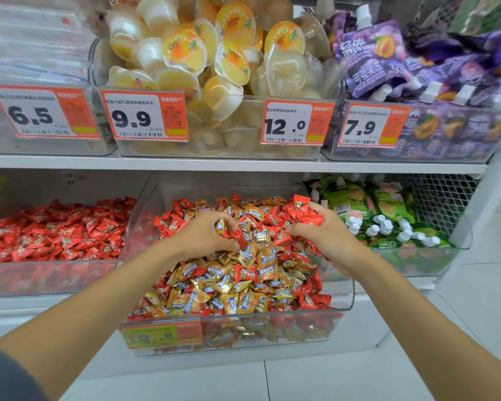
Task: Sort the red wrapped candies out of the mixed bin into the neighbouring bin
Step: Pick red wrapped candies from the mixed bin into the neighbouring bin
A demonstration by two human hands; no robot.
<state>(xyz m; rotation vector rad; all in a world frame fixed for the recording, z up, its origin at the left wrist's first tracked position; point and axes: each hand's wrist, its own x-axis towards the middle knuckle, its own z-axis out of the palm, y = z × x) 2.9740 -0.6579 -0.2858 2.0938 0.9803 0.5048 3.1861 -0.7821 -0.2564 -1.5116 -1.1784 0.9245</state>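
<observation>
Lower shelf, far left: clear side bin (41, 282), only red candies (55, 227) in it; it stands just beside the mixed bin, walls close, can't tell if they touch. Left hand (206, 235) is down in the mixed pile, left of centre; fingers curled tight, thumb and forefinger pinching a gold candy (224, 226); a red one lies right at the fingertips, can't tell if it's in the grip. Mixed bin (346, 296) is in the centre and sticks out forward of the shelf; gold and red wrappers jumbled, red thicker at the back and right edge. Right hand (327, 237) is at the back right of that bin; fingers and thumb closed round a red bunch (304, 211), which sits slightly above the pile. Further right: bin of green pouches (388, 204) with white caps. Shelf above, left to right: price tags (41, 111) 6.5, 9.9, 12.0, 7.9; yellow jelly cups (185, 47) in the middle; purple pouches (370, 53) on the right.
</observation>
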